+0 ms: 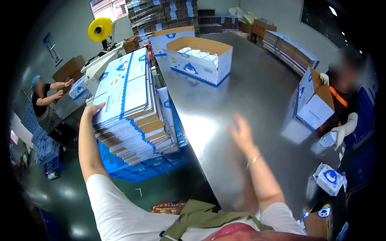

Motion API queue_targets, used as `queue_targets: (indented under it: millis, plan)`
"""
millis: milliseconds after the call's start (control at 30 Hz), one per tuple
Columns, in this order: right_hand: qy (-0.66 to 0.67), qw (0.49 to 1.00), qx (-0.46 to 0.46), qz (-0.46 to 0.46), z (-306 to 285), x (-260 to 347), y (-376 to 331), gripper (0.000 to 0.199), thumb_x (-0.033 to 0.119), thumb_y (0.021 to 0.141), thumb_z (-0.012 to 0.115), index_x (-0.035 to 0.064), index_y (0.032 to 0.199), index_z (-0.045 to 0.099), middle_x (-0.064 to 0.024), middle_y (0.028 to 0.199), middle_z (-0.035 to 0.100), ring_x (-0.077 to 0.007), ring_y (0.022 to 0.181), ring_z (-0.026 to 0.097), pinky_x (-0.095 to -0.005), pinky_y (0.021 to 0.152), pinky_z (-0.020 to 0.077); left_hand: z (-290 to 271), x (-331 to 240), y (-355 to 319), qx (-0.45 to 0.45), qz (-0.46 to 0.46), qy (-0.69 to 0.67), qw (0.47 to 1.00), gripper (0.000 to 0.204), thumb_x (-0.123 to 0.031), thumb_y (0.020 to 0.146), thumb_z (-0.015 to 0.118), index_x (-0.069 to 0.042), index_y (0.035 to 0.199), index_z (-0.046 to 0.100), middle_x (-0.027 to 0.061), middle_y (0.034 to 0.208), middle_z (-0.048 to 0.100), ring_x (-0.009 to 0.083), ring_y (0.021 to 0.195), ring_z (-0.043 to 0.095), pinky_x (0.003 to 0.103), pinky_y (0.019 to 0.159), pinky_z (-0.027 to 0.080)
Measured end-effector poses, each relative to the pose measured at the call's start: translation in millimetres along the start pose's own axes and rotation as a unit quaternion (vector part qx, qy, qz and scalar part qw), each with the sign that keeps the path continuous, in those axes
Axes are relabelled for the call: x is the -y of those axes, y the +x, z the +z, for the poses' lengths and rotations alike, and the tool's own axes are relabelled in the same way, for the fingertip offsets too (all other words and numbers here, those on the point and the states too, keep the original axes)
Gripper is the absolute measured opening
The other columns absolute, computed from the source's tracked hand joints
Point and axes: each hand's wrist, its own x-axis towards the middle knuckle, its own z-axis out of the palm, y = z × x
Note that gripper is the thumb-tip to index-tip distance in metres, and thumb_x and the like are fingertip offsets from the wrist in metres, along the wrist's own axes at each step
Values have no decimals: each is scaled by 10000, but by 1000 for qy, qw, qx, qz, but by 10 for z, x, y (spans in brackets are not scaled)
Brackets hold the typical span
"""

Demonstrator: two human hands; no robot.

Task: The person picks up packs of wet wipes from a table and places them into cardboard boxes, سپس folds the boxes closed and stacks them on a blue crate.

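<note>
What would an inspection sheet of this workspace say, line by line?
Surface: shiny steel table.
Job's things: carton stack, flat, blue-and-white, edges uneven; blue crate below it; open box on the table, white packs inside.
Clutter: loose pack near the table's right edge.
Grips: left hand on the stack's left edge, fingers partly hidden; right hand open over the table, blurred, holding nothing.
Cables: nothing seen.
Surroundings: gloved co-worker at right with second box; another person far left; yellow reel; carton piles behind.
</note>
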Motion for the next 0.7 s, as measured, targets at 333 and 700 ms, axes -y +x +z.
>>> queue_targets:
  millis: [333, 700]
  plan:
    - [33, 986, 158, -30, 125, 393, -1796, 356, 193, 767, 700, 45, 1087, 655, -147, 1197, 620, -337, 1207, 518, -454, 1093, 337, 33, -109, -231, -192, 35, 130, 972, 676, -534, 717, 745, -70, 1199, 639, 174, 1320, 549, 332, 1281, 465, 504, 1032, 355]
    - [19, 991, 125, -37, 91, 442, -1757, 304, 138, 744, 705, 36, 1028, 676, -142, 1145, 654, -311, 1173, 559, -422, 1065, 390, -58, -387, -901, -104, -101, 119, 982, 971, -726, 656, 695, -100, 1373, 505, 140, 1477, 361, 313, 1365, 299, 463, 1056, 277]
